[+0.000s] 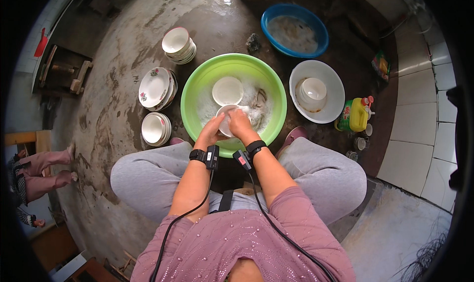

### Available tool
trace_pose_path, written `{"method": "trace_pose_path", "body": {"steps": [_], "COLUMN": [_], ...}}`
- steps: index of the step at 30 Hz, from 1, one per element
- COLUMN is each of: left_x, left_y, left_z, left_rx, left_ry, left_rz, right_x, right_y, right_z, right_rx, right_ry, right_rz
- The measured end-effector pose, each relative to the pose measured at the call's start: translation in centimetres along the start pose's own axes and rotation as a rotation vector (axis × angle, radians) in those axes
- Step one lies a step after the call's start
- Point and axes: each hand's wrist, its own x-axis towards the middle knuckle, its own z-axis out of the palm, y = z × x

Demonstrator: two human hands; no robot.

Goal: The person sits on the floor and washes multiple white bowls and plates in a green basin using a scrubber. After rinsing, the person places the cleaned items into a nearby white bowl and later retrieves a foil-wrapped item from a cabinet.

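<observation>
A light-green plastic basin (188, 96) of sudsy water stands on the floor between my knees. Over its near side my left hand (212, 131) holds a white bowl (224, 125) by its left rim. My right hand (241, 124) lies over the bowl's right rim, fingers curled inside; the hand hides part of the bowl, and white foam sits beside the knuckles. Another pale round dish (227, 91) rests in the suds just beyond. A greyish cloth (260, 98) lies wet in the foam to the right.
Left of the basin stand stacked bowls (175, 40), floral plates (153, 85) and smaller bowls (152, 129). A blue basin (267, 32) of cloudy water, a dark scourer (253, 42), a white basin (335, 76) holding bowls (314, 88) and a yellow detergent jug (358, 114) are beyond and right. Another person's legs (48, 180) show far left.
</observation>
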Motion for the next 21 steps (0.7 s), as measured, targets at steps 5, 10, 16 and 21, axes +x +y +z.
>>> {"method": "trace_pose_path", "body": {"steps": [5,10,16,21], "left_x": [0.9,0.2,-0.3,0.7], "left_y": [0.7,1.0,0.4,0.4], "left_z": [-0.4,0.3,1.6,1.1], "left_rx": [-0.249,-0.148,-0.093,-0.258], "left_ry": [-0.055,0.103,0.149,0.106], "left_rz": [0.082,0.219,0.059,0.347], "right_x": [-1.2,-1.6,-1.8,-1.6], "right_y": [-3.3,-3.7,-2.8,-2.7], "right_z": [-2.5,-4.2,-3.6,-3.9], "right_rx": [0.023,-0.299,0.025,-0.426], "right_ry": [-0.139,-0.299,-0.172,-0.344], "right_rz": [-0.246,-0.174,-0.263,-0.359]}}
